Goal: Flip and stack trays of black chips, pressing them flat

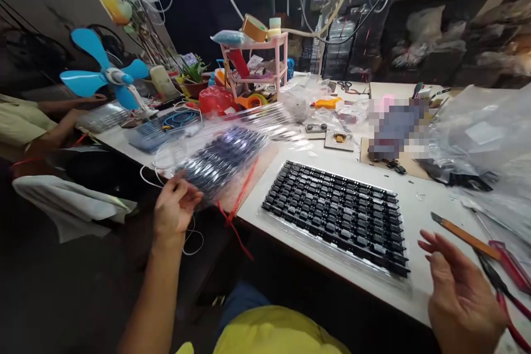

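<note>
My left hand (pixel 176 207) is at the table's front edge, its curled fingers pinching the near corner of a clear plastic bag (pixel 224 157). Dark, shiny trays of parts show through that bag. My right hand (pixel 462 287) hovers at the right with fingers apart and nothing in it. Between my hands, a clear plastic tray (pixel 336 215) lies flat on the white tabletop, filled with rows of small black electronic parts. The tray's right edge is close to my right fingertips but apart from them.
A utility knife (pixel 464 235), a red screwdriver (pixel 508 265) and red-handled pliers (pixel 500 287) lie at the right. Clear bags (pixel 489 133) are heaped behind them. A pink rack (pixel 257 61) and a blue fan (pixel 112 74) stand further back. Another person's arm (pixel 53 130) is at far left.
</note>
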`<action>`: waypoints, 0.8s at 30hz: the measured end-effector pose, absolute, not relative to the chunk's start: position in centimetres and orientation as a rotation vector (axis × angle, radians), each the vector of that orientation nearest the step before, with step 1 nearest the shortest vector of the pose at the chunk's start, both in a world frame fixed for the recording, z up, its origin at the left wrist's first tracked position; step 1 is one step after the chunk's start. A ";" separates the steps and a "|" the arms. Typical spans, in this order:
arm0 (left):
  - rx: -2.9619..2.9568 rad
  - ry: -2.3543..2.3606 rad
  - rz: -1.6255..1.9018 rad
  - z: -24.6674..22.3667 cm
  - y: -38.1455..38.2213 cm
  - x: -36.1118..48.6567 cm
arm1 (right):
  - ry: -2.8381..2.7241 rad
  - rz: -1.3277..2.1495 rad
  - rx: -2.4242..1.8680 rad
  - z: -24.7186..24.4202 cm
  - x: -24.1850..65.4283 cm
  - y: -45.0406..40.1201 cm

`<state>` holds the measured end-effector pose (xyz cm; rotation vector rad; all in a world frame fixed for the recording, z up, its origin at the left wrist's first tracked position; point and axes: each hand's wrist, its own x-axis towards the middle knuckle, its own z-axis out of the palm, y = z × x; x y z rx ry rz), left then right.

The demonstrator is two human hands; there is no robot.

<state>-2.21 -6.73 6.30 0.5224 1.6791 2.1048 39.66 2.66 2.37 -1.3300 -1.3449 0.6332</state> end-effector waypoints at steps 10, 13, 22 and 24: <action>1.100 1.835 1.466 0.8 1.4 4.2 | -1.048 1.311 -1.308 3.5 40.7 6.1; 1.321 1.917 1.359 -0.2 1.8 4.8 | -1.061 1.280 -1.440 2.1 42.4 5.5; 1.745 1.914 1.088 0.0 5.1 4.6 | -1.607 0.793 -1.728 0.6 43.5 7.5; 1.810 1.910 1.019 0.2 6.0 4.6 | -1.879 0.541 -1.691 0.5 42.6 8.7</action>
